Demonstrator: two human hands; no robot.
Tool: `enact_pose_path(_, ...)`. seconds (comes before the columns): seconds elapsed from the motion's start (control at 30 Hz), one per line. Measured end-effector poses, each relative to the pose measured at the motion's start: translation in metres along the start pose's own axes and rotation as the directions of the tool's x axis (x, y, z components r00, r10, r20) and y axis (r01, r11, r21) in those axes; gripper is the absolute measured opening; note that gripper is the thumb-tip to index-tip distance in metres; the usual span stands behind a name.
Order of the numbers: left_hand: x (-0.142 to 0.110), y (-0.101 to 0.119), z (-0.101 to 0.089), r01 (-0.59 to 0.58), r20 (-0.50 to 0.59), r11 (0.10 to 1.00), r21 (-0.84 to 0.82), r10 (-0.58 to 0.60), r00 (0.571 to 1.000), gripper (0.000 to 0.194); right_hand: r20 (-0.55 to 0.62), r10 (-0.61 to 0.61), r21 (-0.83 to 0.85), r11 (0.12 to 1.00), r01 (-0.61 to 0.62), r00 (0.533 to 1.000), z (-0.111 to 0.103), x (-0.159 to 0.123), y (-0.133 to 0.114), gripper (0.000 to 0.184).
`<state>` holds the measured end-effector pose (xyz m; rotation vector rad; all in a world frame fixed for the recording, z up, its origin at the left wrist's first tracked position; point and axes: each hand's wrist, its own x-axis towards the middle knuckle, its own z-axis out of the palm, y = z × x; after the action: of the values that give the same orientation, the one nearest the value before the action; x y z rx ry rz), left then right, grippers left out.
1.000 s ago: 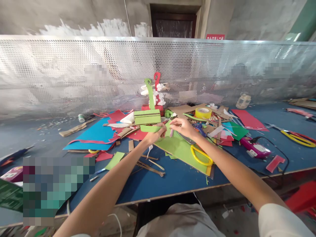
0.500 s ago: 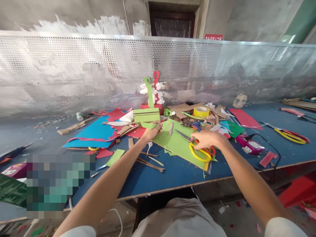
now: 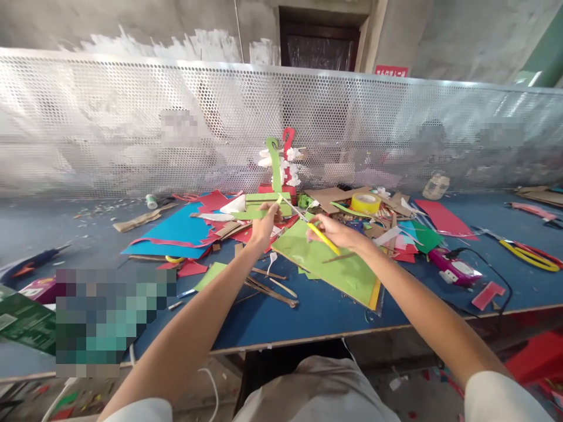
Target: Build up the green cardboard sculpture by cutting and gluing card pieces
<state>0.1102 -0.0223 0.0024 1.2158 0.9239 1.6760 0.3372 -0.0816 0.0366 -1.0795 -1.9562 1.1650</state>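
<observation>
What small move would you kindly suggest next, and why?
Perhaps trim the end of the green strip: the left hand grips it, and the right hand holds the scissors with their blades reaching toward that end; whether they touch is unclear.

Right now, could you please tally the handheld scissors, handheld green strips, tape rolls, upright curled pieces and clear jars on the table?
Scissors in the right hand: 1
Green strip in the left hand: 1
Tape roll: 1
Green curled piece, red curled piece: 2
Clear jar: 1
Total: 6

Patchy grey wall, perforated metal screen, blue tabletop, littered floor
</observation>
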Motion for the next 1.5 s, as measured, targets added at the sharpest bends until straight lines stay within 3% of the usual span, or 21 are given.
enact_pose_path(0.1, 0.003, 0.003, -0.001, 0.003, -0.073, 1.000, -0.018, -0.004, 0.997, 0.020, -0.031, -0.051, -0.067, 0.997, 0.049, 0.998, 0.007, 0.003, -0.001, 0.051)
enact_pose_path(0.23, 0.004, 0.005, -0.001, -0.034, -0.134, 0.999, 0.001, 0.033, 0.990, 0.020, -0.009, -0.037, -0.117, 0.993, 0.035, 0.999, 0.001, -0.016, -0.006, 0.058)
enact_pose_path(0.47, -0.007, 0.010, 0.010, -0.076, -0.052, 0.997, 0.021, 0.077, 0.996, 0.025, 0.076, 0.049, -0.076, 0.996, -0.043, 0.996, 0.008, -0.024, -0.007, 0.071)
enact_pose_path(0.77, -0.015, 0.013, 0.021, -0.067, 0.011, 0.998, 0.003, 0.067, 0.998, 0.030, 0.039, -0.027, -0.049, 0.998, 0.029, 0.999, 0.022, -0.021, -0.013, 0.061)
enact_pose_path(1.5, -0.020, 0.017, 0.022, -0.028, 0.019, 0.997, 0.074, 0.026, 0.999, 0.026, -0.005, -0.018, -0.041, 0.999, 0.018, 1.000, 0.023, -0.020, -0.006, 0.054)
